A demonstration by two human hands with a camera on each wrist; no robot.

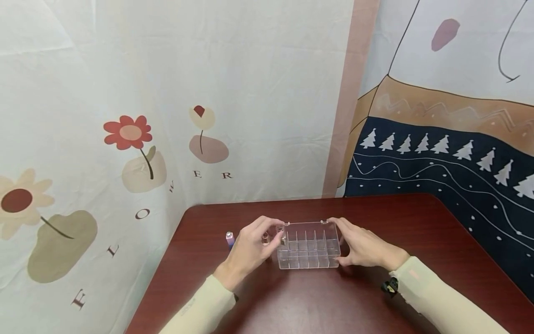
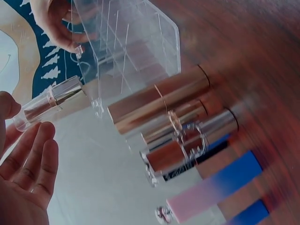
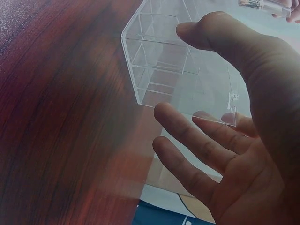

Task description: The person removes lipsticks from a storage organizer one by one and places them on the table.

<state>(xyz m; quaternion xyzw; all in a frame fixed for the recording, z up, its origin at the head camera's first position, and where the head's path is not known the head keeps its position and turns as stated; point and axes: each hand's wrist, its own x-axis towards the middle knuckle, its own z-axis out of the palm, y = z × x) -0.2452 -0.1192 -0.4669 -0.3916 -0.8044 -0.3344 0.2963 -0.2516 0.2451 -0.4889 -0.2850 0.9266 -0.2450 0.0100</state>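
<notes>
A clear plastic organizer box [image 1: 308, 260] with a grid of compartments stands on the table in front of me. My left hand [image 1: 249, 246] pinches a small lipstick tube [image 2: 52, 101] between thumb and fingertips. It has a clear end and a shiny metallic end, and it is held at the box's upper left corner. At the other side, my right hand [image 1: 367, 246] holds the box, its thumb [image 3: 197, 36] at the front and its fingers spread along the side and back. All the compartments that show look unfilled.
Several more lipsticks stand left of the box: a thick copper tube [image 2: 159, 99], a clear-cased one with a bow [image 2: 171, 157], and a pink-to-blue tube [image 2: 215, 186]. The dark red table [image 1: 317, 301] meets a printed cloth [image 1: 267, 93] behind.
</notes>
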